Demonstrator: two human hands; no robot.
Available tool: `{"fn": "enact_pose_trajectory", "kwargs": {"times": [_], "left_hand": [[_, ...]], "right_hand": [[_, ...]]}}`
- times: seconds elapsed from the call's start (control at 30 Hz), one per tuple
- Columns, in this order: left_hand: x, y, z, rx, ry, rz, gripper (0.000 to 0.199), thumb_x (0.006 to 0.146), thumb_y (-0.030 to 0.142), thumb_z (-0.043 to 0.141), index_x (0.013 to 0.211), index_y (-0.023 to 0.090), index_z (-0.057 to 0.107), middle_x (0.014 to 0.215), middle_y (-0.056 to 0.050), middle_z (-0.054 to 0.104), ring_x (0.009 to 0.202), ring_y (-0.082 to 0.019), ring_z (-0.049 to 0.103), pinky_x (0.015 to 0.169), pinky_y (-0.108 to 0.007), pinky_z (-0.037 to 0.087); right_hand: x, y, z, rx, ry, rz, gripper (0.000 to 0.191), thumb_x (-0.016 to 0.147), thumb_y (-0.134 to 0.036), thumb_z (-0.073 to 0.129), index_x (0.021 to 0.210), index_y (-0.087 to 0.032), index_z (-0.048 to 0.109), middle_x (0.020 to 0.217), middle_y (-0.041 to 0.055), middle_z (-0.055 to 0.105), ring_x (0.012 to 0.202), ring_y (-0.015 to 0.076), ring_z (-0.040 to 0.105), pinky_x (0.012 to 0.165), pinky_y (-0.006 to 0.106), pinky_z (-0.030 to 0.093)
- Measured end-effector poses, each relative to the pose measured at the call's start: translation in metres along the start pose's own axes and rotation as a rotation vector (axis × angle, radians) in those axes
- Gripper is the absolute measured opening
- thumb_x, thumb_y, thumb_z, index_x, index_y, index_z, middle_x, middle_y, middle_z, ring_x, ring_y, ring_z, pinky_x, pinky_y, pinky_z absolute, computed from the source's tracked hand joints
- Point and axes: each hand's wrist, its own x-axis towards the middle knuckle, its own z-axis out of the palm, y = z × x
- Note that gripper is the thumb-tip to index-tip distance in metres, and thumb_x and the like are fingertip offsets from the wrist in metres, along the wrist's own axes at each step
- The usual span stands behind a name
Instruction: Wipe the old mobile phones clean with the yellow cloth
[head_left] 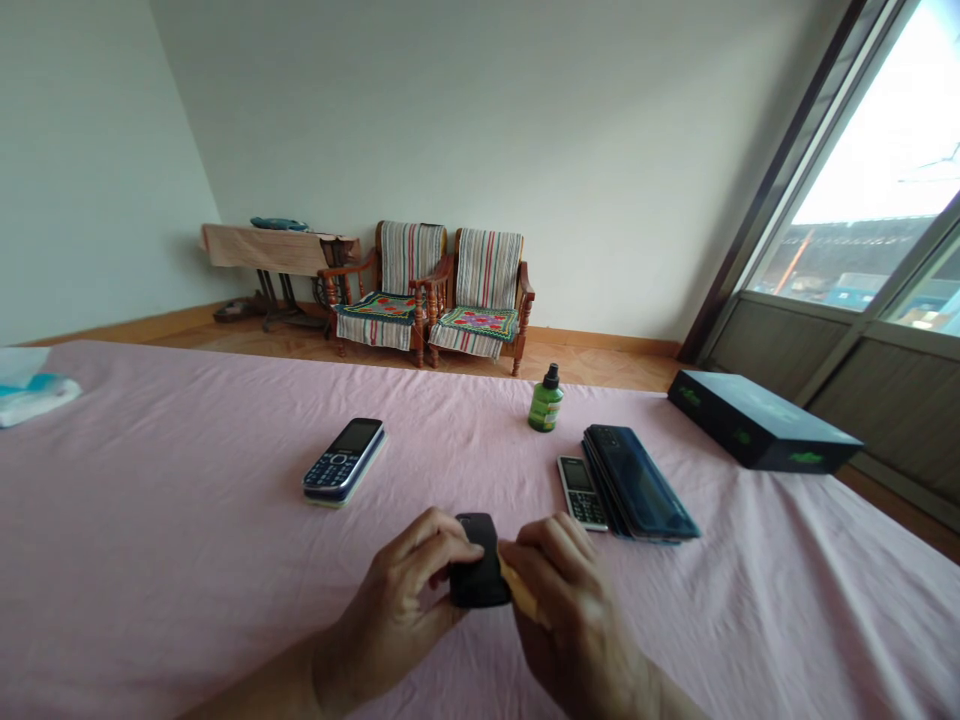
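A small black mobile phone (478,580) is gripped in my left hand (401,590), above the pink cloth. Its dark face is towards me, and my fingers cover part of its left side. My right hand (574,605) is closed around a yellowish cloth (523,590) and presses it against the phone's right edge. Most of that cloth is hidden by the fingers. Right of my hands lie a grey keypad phone (582,493) and a stack of dark blue smartphones (637,485). Farther left, a dark blue keypad phone (343,458) rests on top of another phone.
A green bottle with a black cap (545,402) stands behind the phones. At the right is a black box (757,420); a white and blue packet (37,390) lies at the left edge. The pink sheet (187,560) is wrinkled. Two wooden chairs (480,270) stand beyond.
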Motion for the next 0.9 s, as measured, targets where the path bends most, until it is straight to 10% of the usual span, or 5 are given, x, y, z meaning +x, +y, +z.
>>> {"fn": "enact_pose_trajectory", "kwargs": {"times": [0.3,0.67,0.9], "left_hand": [[0.005,-0.002,-0.013,-0.048,-0.319,-0.069,0.044,0.07,0.022,0.079,0.108,0.023,0.057,0.113,-0.005,0.053,0.105,-0.023,0.054,0.093,-0.033,0.045],[0.002,-0.016,-0.007,0.165,-0.263,-0.285,0.106,0.057,0.045,0.085,0.144,0.023,0.028,0.144,-0.013,0.038,0.132,-0.036,0.034,0.11,-0.053,0.027],[0.003,-0.018,-0.005,0.204,-0.303,-0.314,0.107,0.059,0.047,0.083,0.146,0.023,0.027,0.146,-0.013,0.039,0.133,-0.036,0.034,0.109,-0.052,0.028]], "right_hand": [[-0.015,0.029,0.016,0.213,-0.104,0.279,0.024,0.078,-0.004,0.046,0.081,-0.018,0.065,0.082,0.0071,0.058,0.075,0.0194,0.054,0.063,0.031,0.044],[-0.012,0.014,0.017,0.203,-0.308,0.059,0.021,0.073,-0.005,0.057,0.085,-0.019,0.066,0.083,0.0057,0.057,0.077,0.0207,0.05,0.062,0.031,0.04],[-0.002,0.02,0.026,0.102,-0.327,0.186,0.026,0.081,0.002,0.051,0.09,-0.019,0.064,0.09,0.0062,0.058,0.083,0.02,0.048,0.068,0.03,0.043]]}}
